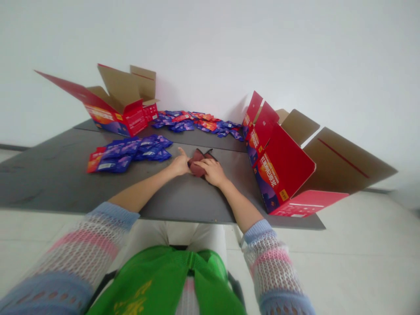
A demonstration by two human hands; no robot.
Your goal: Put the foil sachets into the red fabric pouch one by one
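Observation:
A reddish-brown, soft-looking folded piece with black edging (198, 169) lies between my hands at the middle of the table. My left hand (180, 164) grips its left side, thumb pointing up and away from it. Across its right side rest the fingers of my right hand (212, 171), curled over it. What kind of thing it is cannot be made out for sure, since my fingers cover part of it. Left of my left hand, a pile of blue-purple and red packets (131, 151) lies flat on the table.
Open red cartons stand on both sides: one at the back left (131, 120), and several in a row with a large one (282, 170) at the right, flaps up. More blue and red packets (200, 121) lie along the wall. The dark grey table (183, 201) ends close to my body.

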